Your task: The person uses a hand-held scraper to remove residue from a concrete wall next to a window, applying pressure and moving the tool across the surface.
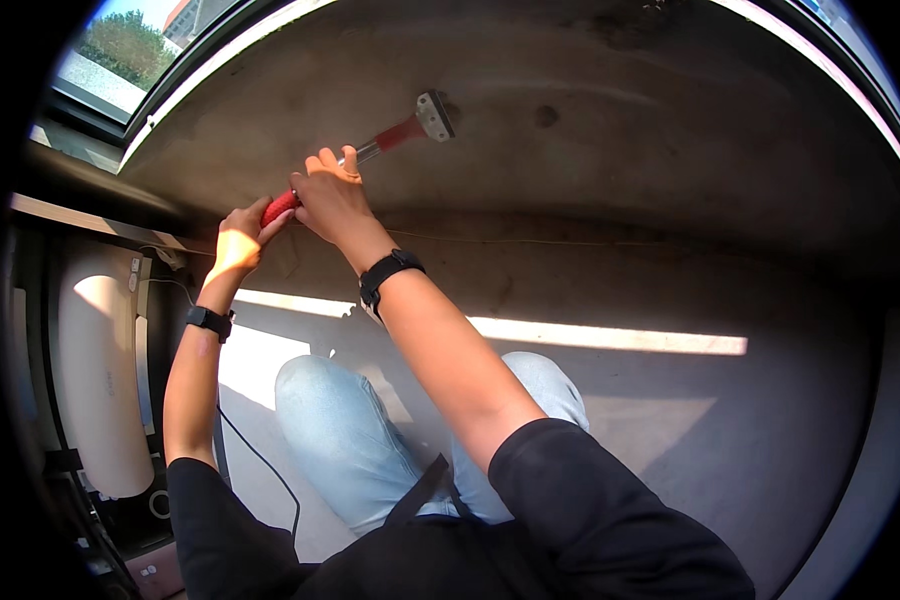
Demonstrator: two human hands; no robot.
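Observation:
A long-handled scraper [399, 135] with a red grip, a metal shaft and a wide metal head lies across the upper middle of the view. Its head is at or close to the brownish wall [607, 165], beside a dark round spot; whether the blade touches cannot be told. My left hand [241, 234] grips the lower end of the red handle. Further up, my right hand [334, 191] is around the handle and shaft, its fingers partly raised. Each wrist wears a black band.
At left stand a rounded cream-coloured appliance [101, 375] and dark shelving. A black cable [266, 459] runs along the grey floor [645, 420] near my knees. A thin cord follows the base of the wall. Windows [112, 71] border the wall above.

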